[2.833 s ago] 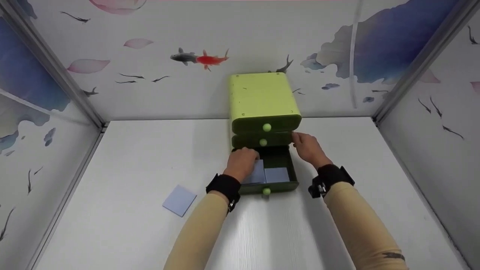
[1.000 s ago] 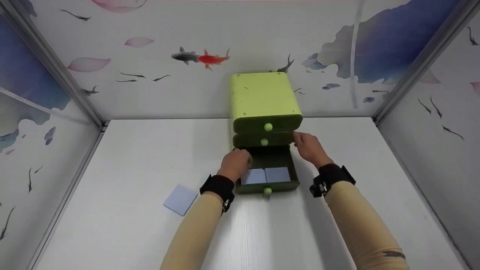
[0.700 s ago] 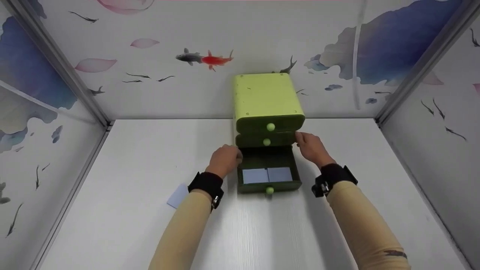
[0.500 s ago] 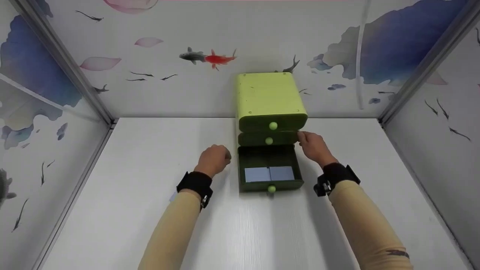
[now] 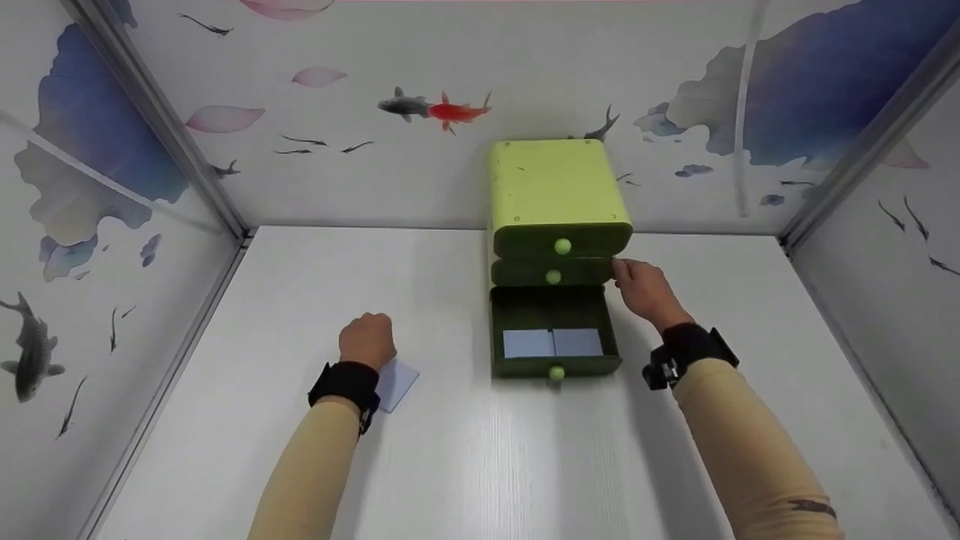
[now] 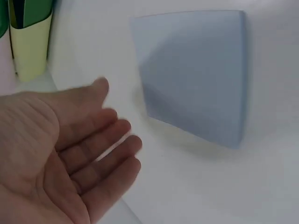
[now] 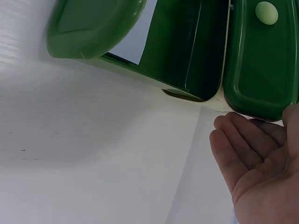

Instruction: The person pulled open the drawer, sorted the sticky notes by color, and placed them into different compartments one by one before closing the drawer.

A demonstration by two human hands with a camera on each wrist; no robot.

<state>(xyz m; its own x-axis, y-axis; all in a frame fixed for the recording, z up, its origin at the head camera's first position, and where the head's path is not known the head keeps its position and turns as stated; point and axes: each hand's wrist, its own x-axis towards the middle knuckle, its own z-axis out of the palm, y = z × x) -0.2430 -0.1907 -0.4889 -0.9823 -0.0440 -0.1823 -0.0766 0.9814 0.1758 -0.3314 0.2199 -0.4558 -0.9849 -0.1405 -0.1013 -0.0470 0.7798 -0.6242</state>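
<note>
A green drawer cabinet [image 5: 559, 184] stands against the back wall, its bottom drawer [image 5: 517, 367] pulled out. Two pale blue sticky note pads [image 5: 527, 343] lie side by side in that drawer. Another pale blue sticky note pad [image 5: 400, 385] lies on the table, partly covered by my left hand [image 5: 367, 340] in the head view. In the left wrist view my left fingers are loosely bent, apart from the pad [image 6: 194, 77], holding nothing. My right hand [image 5: 645, 289] touches the cabinet's right side at the middle drawer [image 7: 264, 60], fingers fairly straight, thumb at its front edge.
The white table [image 5: 465, 465] is bounded by patterned wall panels [image 5: 420, 172] at the back and sides. The top drawer [image 5: 525, 241] and middle drawer are closed, each with a round light green knob [image 5: 562, 246].
My left hand has let go of a note pad in the bottom drawer, come out and moved left to the pad on the table. The right hand has stayed at the cabinet's side.
</note>
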